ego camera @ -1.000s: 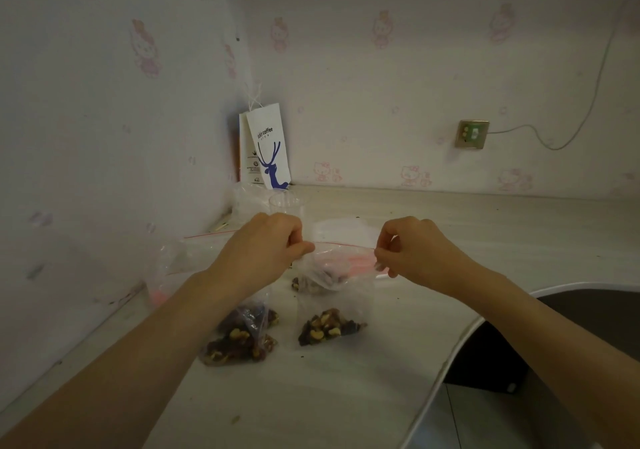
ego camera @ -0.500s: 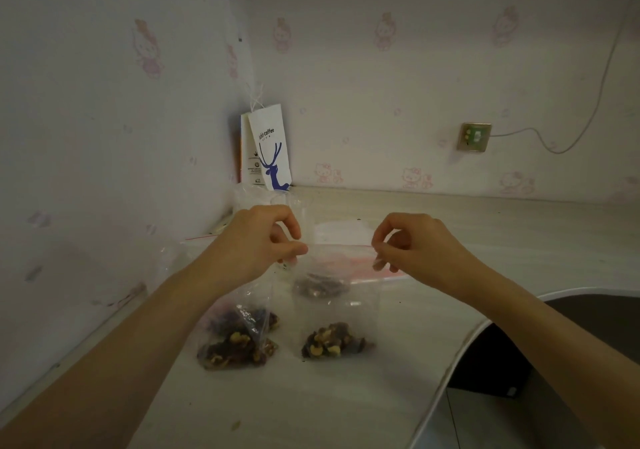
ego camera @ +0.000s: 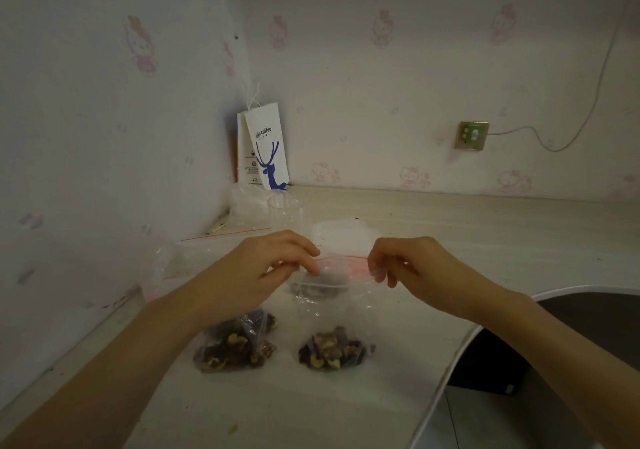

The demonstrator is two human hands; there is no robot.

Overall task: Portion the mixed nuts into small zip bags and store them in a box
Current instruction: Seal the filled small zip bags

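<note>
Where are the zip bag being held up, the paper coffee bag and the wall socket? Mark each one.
held zip bag [ego camera: 334,310], head view, clear middle panel above the nuts.
paper coffee bag [ego camera: 265,150], head view, printed front face.
wall socket [ego camera: 472,136], head view, centre of its plate.

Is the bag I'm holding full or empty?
Partly full: nuts sit at the bottom of the zip bag, well below its red seal.

Two hands [ego camera: 256,275] [ego camera: 415,272], at least three nut bags [ego camera: 233,348] [ego camera: 336,350] [ego camera: 317,284], one paper coffee bag [ego camera: 266,150]
</note>
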